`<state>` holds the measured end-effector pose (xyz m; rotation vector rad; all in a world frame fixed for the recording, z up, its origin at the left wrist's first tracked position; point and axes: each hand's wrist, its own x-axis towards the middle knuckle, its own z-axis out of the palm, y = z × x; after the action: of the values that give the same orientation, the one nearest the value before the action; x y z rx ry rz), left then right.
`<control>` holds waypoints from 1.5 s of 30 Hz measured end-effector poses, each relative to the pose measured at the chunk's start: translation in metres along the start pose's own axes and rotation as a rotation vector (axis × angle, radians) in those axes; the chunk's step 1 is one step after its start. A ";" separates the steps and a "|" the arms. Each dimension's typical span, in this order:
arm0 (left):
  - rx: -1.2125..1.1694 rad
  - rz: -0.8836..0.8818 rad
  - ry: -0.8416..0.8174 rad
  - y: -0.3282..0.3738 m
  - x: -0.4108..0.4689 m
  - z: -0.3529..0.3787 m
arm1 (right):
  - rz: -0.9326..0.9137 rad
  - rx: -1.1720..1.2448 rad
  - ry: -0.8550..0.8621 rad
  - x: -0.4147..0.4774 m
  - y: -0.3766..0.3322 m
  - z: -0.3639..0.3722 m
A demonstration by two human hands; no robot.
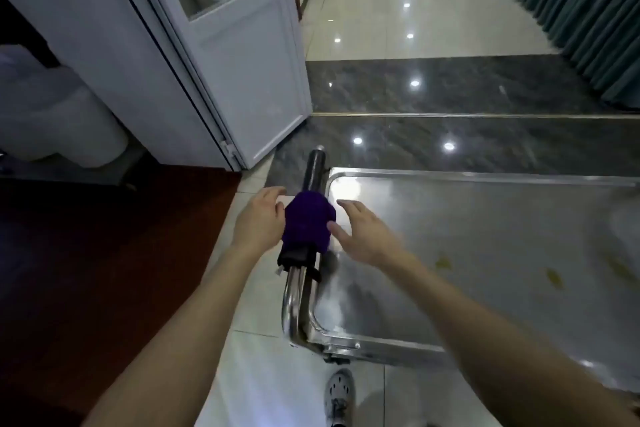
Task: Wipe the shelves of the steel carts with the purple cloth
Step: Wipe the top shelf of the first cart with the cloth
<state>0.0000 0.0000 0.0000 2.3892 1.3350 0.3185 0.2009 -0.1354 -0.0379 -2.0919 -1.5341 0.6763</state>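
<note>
The purple cloth point(306, 220) is draped over the cart's handle bar point(313, 170), bunched into a thick wad. My left hand point(259, 218) is just to its left with fingers spread, close to the cloth or touching its edge. My right hand point(363, 236) hovers on the cloth's right side, fingers apart, over the steel cart's top shelf point(485, 253). Neither hand grips anything. The shelf is a shiny steel tray with a raised rim; a few yellowish spots show on it at the right.
A white door point(242, 62) stands open at the left, near the handle's far end. Dark red flooring point(104, 270) lies at the left, glossy tiles ahead. Green curtains point(571, 3) hang along the right. My grey shoe point(339, 392) is below the cart's near corner.
</note>
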 end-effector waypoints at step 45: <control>-0.512 0.186 -0.387 0.106 -0.162 -0.050 | -0.032 0.412 0.204 -0.187 -0.028 -0.071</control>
<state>-0.0223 -0.1778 0.0894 2.0065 0.7493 0.2020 0.1771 -0.3122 0.0566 -1.7633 -1.1968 0.6777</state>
